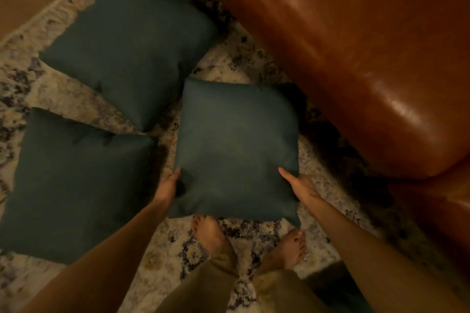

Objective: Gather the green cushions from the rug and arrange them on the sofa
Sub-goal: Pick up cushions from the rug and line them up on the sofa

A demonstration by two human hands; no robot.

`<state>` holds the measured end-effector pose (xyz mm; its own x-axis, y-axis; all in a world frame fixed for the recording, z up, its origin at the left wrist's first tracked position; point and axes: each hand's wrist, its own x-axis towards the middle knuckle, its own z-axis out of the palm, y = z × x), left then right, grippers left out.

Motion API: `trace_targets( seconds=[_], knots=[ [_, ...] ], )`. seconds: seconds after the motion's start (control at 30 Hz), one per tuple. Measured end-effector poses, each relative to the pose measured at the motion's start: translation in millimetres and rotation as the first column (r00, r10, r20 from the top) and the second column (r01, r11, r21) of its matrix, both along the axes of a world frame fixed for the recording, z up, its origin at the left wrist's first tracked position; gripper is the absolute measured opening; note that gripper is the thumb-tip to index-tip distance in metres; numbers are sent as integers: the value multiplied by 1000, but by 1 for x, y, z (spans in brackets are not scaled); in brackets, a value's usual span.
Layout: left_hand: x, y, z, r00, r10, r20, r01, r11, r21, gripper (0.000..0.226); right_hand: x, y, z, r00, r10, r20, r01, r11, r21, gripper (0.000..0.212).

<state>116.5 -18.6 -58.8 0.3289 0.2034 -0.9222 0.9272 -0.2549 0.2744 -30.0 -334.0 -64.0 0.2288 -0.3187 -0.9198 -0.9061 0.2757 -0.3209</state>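
The left hand is pressing against the left edge of the nearest green cushion, thumb on top and the other fingers hidden beneath, while the right hand is gripping the opposite edge the same way, so both are closing on this one cushion, which is hovering over the patterned rug just in front of the person's bare feet. The fabric is dimpling under the left thumb, so I am judging it soft, light and yielding; holding it by two opposite edges is looking sensible, since one corner would let it sag. Two more green cushions are lying on the rug, one further out and one to the left. The brown leather sofa is standing just to the right. No labels or writing are showing anywhere.
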Motion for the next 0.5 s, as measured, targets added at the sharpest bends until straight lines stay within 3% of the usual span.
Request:
trace_targets(
  seconds=[0.13, 0.3, 0.4, 0.5],
  knots=[
    [-7, 16, 50, 999, 46, -28, -48, 998, -44, 53, -15, 10, 45, 998, -41, 53, 42, 999, -21, 62],
    [-5, 25, 125, 999, -1, -50, -5, 993, -115, 31, -31, -2, 103, 985, -135, 106, 128, 989, 69, 60],
    [5, 34, 175, 998, 12, -55, -24, 974, -224, 29, -33, -16, 156, 972, -191, 134, 166, 971, 174, 78],
    [13, 26, 226, 1000, 19, -6, -20, 954, -299, 24, -28, -19, 213, 959, -216, 184, 175, 960, 218, 64]
  ],
)
